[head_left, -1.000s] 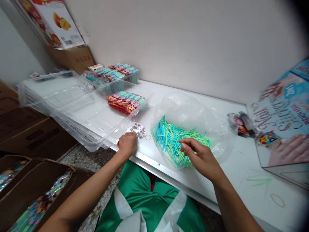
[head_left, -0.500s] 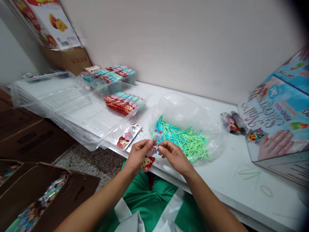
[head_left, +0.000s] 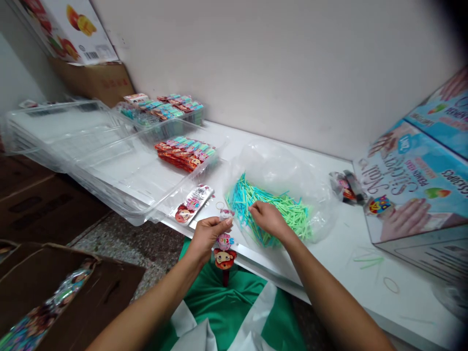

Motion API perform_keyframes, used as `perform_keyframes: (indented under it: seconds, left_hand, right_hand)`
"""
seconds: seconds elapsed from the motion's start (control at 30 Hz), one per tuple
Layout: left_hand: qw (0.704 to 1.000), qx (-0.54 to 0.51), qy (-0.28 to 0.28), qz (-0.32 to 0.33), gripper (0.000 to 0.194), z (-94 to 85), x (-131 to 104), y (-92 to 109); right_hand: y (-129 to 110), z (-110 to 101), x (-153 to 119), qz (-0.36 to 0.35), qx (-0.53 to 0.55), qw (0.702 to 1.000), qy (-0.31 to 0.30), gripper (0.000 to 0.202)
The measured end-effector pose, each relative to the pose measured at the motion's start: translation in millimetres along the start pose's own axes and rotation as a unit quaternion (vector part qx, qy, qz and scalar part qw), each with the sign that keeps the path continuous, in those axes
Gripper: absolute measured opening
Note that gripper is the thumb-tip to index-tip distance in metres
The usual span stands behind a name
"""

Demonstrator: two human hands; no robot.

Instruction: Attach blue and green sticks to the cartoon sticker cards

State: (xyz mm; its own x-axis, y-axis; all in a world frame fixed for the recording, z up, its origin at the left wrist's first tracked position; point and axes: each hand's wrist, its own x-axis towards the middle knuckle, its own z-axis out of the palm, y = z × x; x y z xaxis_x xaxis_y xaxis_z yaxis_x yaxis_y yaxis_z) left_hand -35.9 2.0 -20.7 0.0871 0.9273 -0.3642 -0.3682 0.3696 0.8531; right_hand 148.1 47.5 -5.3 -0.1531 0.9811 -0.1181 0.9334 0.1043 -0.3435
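My left hand pinches a cartoon-printed packet near its top, at the table's front edge. The packet shows a red-haired face low down and pink and blue lettering above it. My right hand is over the heap of thin green and blue plastic sticks, its fingertips drawn together. Whether a stick is between them is too small to tell. The sticks lie in a clear plastic bag, spread open on the table. Beside my left hand lies a stack of similar packets.
Clear plastic trays stand at the left, one holding bundled packets. A fuller tray is behind. At right are a blue printed box, dark packets, loose sticks and a rubber band. An open carton stands lower left.
My right hand has moved away from the packet, to the right and slightly up, over the sticks. My left hand keeps the packet, which now shows more fully. The view has shifted slightly.
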Motion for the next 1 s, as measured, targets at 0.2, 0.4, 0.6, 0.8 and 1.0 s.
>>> perform_keyframes:
  seconds: [0.2,0.4,0.6,0.8,1.0]
  left_hand:
    - [0.996,-0.072,-0.013,-0.044,0.026,-2.9,-1,2]
    - [0.996,-0.078,-0.008,-0.047,0.027,-11.1,1,4]
    - [0.998,-0.059,-0.002,-0.026,0.029,-15.2,5,11]
    - [0.999,-0.012,-0.013,0.044,0.030,-9.0,11,22]
    - [0.979,0.090,0.013,0.180,0.028,6.1,29,44]
  right_hand:
    - [-14,15,50,0.057,-0.080,0.995,-0.017,0.038]
    - [-4,7,66,0.045,-0.107,0.991,-0.062,0.030]
    - [16,-17,59,0.014,-0.106,0.994,-0.029,0.036]
    - [16,-23,51,-0.014,-0.087,0.995,0.036,0.028]
    - [28,-27,36,-0.105,-0.062,0.989,0.085,0.024]
